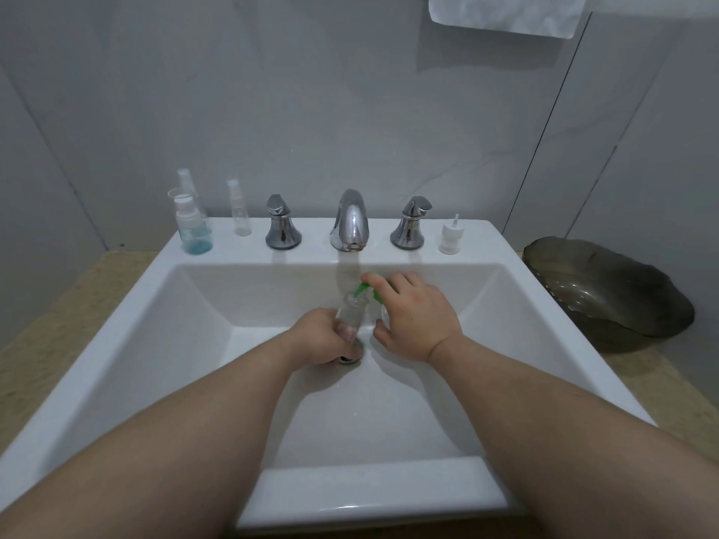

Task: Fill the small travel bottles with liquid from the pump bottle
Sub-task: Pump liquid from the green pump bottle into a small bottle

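Observation:
Over the basin of the white sink (128, 328), my left hand (317, 336) grips a small clear travel bottle (352, 311) with its open neck pointing up. My right hand (414, 319) holds the pump bottle, mostly hidden behind it; its green pump head (365, 288) shows under my index finger, with the spout just above the small bottle's mouth. On the sink's back ledge stand a capped travel bottle with blue liquid (193, 227), another bottle behind it (186, 184), and an empty clear spray bottle (240, 210). A white spray cap (451, 237) sits at the right of the ledge.
A chrome faucet (350, 221) with two handles (282, 223) (410, 223) stands at the back ledge. The chrome drain (352, 354) lies below my left hand. A dark glass dish (607, 289) rests on the beige counter at right. A white towel (505, 11) hangs above.

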